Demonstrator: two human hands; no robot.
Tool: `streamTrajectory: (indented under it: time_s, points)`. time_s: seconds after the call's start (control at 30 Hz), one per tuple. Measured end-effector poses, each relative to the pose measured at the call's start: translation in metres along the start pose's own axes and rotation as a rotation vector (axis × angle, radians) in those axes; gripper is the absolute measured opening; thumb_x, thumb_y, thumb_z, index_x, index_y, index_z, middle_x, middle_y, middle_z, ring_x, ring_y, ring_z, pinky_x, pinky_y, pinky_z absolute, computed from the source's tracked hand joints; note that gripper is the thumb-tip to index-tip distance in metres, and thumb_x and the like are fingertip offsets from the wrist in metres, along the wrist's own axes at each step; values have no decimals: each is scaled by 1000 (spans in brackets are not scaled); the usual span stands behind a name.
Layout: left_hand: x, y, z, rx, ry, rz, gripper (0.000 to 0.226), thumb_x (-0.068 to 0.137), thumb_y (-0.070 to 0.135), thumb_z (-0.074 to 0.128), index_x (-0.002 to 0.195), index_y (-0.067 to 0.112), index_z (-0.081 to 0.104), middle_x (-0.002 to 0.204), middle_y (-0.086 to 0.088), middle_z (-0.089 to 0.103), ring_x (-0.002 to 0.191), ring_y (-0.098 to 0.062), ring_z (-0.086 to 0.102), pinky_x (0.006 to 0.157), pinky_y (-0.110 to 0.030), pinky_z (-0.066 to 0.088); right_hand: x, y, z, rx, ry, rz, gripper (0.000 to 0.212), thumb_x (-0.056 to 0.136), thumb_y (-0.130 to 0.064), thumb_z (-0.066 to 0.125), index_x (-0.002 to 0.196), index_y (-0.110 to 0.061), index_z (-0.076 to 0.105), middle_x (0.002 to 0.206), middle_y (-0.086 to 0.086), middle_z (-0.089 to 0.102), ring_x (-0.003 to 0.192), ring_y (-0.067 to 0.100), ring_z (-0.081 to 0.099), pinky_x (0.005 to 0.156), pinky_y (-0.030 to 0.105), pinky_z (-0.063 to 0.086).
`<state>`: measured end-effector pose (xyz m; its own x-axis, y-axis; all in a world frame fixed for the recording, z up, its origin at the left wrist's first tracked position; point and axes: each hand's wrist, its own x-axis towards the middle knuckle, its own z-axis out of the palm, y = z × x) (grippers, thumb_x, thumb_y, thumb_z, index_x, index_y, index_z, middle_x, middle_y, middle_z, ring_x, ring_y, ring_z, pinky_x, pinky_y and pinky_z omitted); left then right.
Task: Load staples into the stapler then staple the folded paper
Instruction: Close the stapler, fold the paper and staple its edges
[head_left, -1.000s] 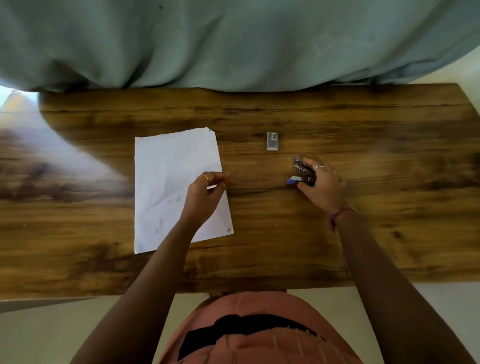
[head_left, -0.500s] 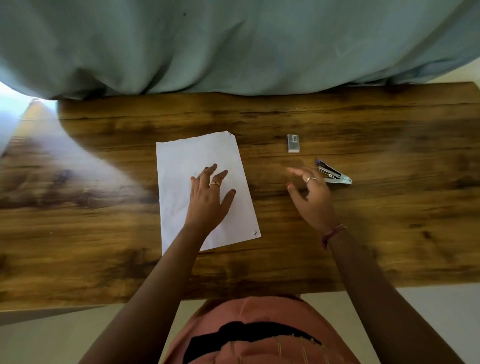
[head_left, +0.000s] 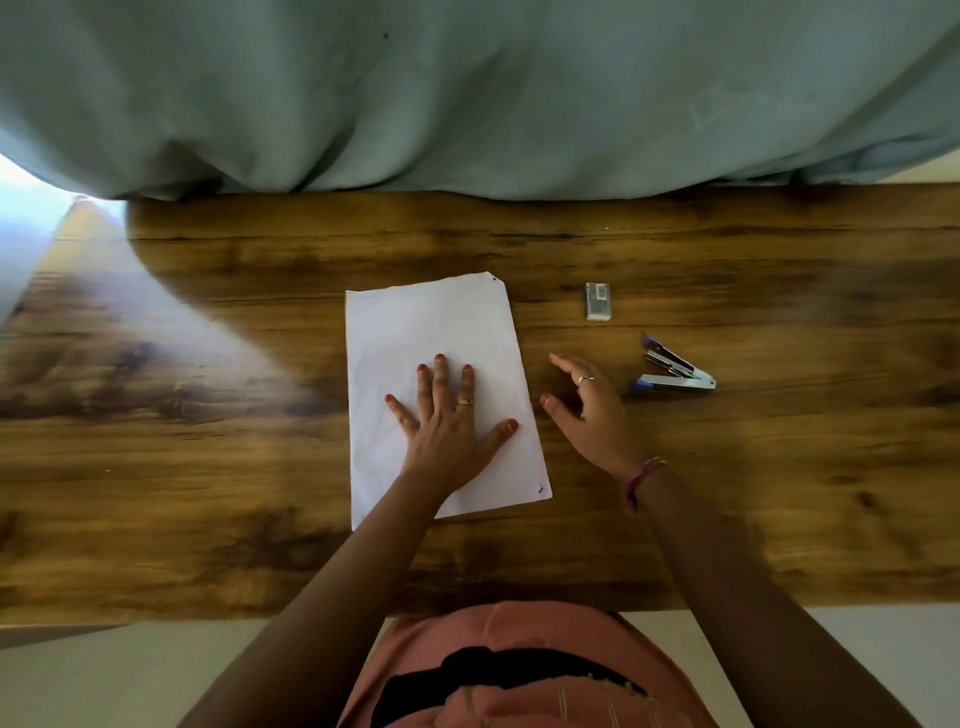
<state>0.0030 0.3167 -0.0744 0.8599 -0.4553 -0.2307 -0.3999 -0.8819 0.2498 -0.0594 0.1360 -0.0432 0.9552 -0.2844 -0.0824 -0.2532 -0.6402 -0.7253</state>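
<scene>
A white sheet of paper (head_left: 431, 332) lies flat on the wooden table (head_left: 208, 467), with small dark marks at its far-right and near-right corners. My left hand (head_left: 449, 415) rests flat on the paper with fingers spread. My right hand (head_left: 587, 410) hovers just right of the paper's edge, fingers straight and empty. A small silver and blue stapler (head_left: 672, 369) lies hinged apart on the table to the right of my right hand. A small box of staples (head_left: 597, 301) sits beyond it.
A grey-green curtain (head_left: 467, 93) hangs along the table's far edge. Bright light falls across the table's left part. The table's near edge runs just in front of my body.
My right hand let go of the stapler, which now lies on the table, and moved left toward the paper. My left hand went from pinching the paper's edge to lying flat on it.
</scene>
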Motion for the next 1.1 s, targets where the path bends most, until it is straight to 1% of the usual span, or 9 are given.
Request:
streamTrajectory:
  time_s: [0.1, 0.27, 0.4, 0.53, 0.63, 0.77, 0.93, 1.0, 1.1]
  points:
    - [3, 12, 3, 20, -9, 22, 95, 81, 78, 22, 151, 22, -10, 158, -10, -25, 142, -33, -26, 99, -62, -26, 9, 3, -8, 6, -9, 25, 53, 92, -21, 57, 142, -17, 39, 148, 7, 37, 134, 21, 36, 106, 42, 40]
    - [7, 36, 7, -36, -52, 27, 94, 83, 77, 24, 151, 23, -11, 156, -9, -28, 140, -32, -31, 99, -61, -26, 18, 6, -12, 30, 25, 67, 53, 89, -20, 63, 138, -17, 42, 138, 8, 46, 125, 19, 45, 89, 23, 41]
    - [11, 45, -4, -139, -31, 3, 89, 85, 73, 31, 152, 25, -2, 160, -7, -19, 145, -32, -17, 109, -59, -14, 27, 7, -14, 17, 31, 100, 55, 86, -21, 67, 136, -16, 44, 135, 9, 48, 120, 19, 49, 86, 24, 43]
    - [18, 19, -35, -351, 182, -190, 80, 89, 58, 49, 151, 20, 16, 157, -12, 6, 142, -36, 6, 113, -55, 9, 32, 6, -17, 49, 7, 144, 56, 83, -27, 70, 134, -18, 47, 133, 8, 50, 116, 18, 51, 89, 31, 49]
    - [25, -14, -57, -413, 109, -434, 76, 94, 47, 49, 149, 5, 18, 156, -25, 4, 143, -43, 1, 113, -56, 10, 36, 5, -18, 49, -1, 166, 58, 81, -30, 72, 132, -18, 48, 131, 8, 53, 113, 17, 52, 87, 30, 49]
    - [26, -41, -68, -455, -5, -551, 67, 93, 38, 55, 142, 0, 31, 154, -22, 16, 142, -39, 10, 113, -52, 19, 39, 2, -19, 43, -15, 182, 63, 78, -31, 75, 133, -18, 48, 133, 7, 51, 114, 17, 53, 87, 31, 50]
    - [21, -43, -68, -572, 10, -495, 33, 90, 27, 60, 112, 2, 57, 137, -16, 42, 126, -33, 38, 100, -44, 37, 43, -2, -16, 13, -52, 215, 69, 75, -27, 78, 135, -16, 45, 137, 8, 48, 120, 23, 51, 94, 34, 47]
    - [19, -42, -66, -620, 49, -491, 41, 88, 22, 65, 119, -1, 53, 131, -17, 48, 120, -33, 47, 92, -40, 43, 45, -3, -15, -40, -65, 209, 70, 75, -26, 79, 135, -15, 45, 139, 10, 47, 121, 25, 50, 98, 37, 45]
    - [18, -46, -66, -860, 75, -563, 60, 83, 20, 73, 132, 3, 42, 121, -13, 59, 103, -28, 61, 82, -40, 55, 47, -4, -14, -43, -65, 212, 70, 74, -24, 79, 134, -15, 46, 138, 10, 47, 121, 26, 51, 98, 36, 44]
